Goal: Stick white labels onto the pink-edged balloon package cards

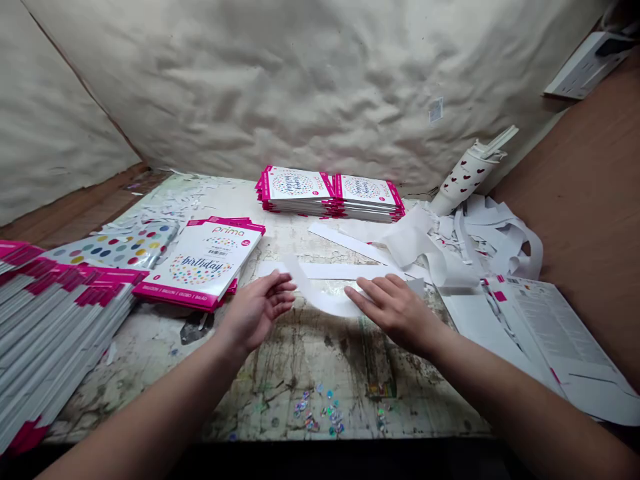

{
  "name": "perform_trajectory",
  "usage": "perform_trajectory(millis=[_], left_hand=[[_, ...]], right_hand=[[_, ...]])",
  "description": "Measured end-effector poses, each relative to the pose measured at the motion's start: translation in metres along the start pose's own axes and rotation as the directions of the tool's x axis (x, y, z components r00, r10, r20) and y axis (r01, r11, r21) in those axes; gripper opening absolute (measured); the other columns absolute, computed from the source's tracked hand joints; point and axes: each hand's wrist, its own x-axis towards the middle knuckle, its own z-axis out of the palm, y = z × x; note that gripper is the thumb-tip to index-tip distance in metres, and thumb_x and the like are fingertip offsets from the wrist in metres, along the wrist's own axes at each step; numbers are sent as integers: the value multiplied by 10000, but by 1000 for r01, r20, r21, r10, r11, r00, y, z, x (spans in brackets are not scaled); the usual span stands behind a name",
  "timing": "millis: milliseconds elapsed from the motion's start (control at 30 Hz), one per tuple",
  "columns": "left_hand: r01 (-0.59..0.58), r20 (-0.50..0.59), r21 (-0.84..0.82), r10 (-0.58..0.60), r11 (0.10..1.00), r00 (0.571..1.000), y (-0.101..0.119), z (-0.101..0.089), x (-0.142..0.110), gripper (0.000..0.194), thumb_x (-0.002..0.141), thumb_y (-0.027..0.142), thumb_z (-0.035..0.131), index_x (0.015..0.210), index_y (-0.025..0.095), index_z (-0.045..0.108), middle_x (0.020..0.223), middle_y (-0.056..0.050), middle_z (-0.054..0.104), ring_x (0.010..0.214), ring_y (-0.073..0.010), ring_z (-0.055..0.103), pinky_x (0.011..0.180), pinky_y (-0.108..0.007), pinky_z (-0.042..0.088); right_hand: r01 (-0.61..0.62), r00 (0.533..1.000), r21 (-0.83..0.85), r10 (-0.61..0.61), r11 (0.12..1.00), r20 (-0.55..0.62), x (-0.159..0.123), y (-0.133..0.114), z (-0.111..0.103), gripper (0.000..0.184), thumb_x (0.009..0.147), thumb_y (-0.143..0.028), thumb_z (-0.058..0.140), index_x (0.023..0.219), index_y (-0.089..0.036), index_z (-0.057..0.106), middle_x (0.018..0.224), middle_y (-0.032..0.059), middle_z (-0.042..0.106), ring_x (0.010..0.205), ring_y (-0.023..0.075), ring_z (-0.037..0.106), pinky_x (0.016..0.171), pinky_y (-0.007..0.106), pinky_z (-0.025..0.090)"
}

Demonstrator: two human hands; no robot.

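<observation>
A curved white paper strip (333, 305) bows upward at its left end, just over the table, between my two hands. My right hand (400, 312) grips the strip near its right end, fingers laid over it and thumb hidden. Close to the raised left end is my left hand (260, 308), its fingers loosely curled and apart, with nothing visible in them. Behind the hands a flat white strip (335, 271) lies across the table, and another strip (345, 241) slants beyond it. Left of my left hand sits a small stack of "birthday" balloon packets (210, 263) with pink edges.
Two neat packet stacks (300, 187) stand at the back. A long row of packets (60, 333) fills the left edge. On the right are a leaning heart-patterned tumbler (465, 175), paper scraps (500, 230) and printed card sheets (560, 333). Shiny confetti (325, 410) lies near the front edge.
</observation>
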Motion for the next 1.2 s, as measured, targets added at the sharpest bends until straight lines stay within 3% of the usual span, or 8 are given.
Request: perform_trajectory(millis=[167,300,367,533,633,800,1000,1200], left_hand=[[-316,59,362,317,877,947,-34,-25,-32,279,812,393,540,665,163,600,632,-13,579,614,-121,553,603,-245,466],[-702,643,692,298,169,705,-56,-7,-51,479,867,468,428,1197,159,583,1312,-147,532,1236,-292,445,1016,-451,349],[-707,706,707,115,-39,699,-64,-3,-53,666,865,561,362,1374,132,385,1453,-162,339,1350,-322,281,1065,-498,271],[-691,702,705,13,-158,712,-66,-26,-46,712,875,593,288,1428,147,228,1484,-124,231,1378,-297,213,1101,-479,211],[-728,739,670,41,-142,672,-61,-38,-46,697,881,568,318,1441,196,134,1488,-100,223,1378,-288,213,1107,-473,205],[-826,827,560,-8,-62,562,-59,-33,-45,740,865,593,329,1441,249,18,1494,-78,187,1375,-283,219,1095,-495,240],[-866,881,472,130,-165,455,-81,-34,-24,699,899,498,357,1456,204,53,1450,-80,288,1325,-283,337,1055,-429,339],[-810,869,474,333,-346,366,-97,-34,-13,502,922,246,403,1412,220,300,1344,-19,483,1195,-199,517,991,-314,422]], right_hand=[[-36,997,48,32,998,76,-30,-15,33,342,880,-87,431,1183,-156,573,1102,153,619,856,235,548,737,387,416],[-14,992,127,-3,992,128,-19,-25,36,335,888,-138,459,1204,-189,560,1070,134,626,827,223,554,736,377,419],[-62,980,100,42,993,193,-16,-24,32,429,862,-107,475,1280,-205,500,1095,128,619,844,229,562,762,385,424],[-293,864,-46,285,955,414,-48,4,17,767,669,-16,588,1387,-177,373,1156,178,597,913,318,587,779,475,443],[-297,856,185,176,937,485,-54,31,3,819,648,-215,721,1390,-210,375,1290,183,524,1093,344,547,842,463,461],[-317,920,386,182,866,347,54,77,4,753,722,-412,695,1387,-261,375,1423,117,396,1283,284,404,1016,443,380],[-380,907,278,298,882,297,238,108,73,718,771,-361,665,1395,-195,350,1482,103,298,1358,238,274,1091,355,269],[-545,820,178,477,819,316,296,131,108,602,790,-531,578,1256,-157,501,1254,159,551,1113,309,540,878,404,445]])
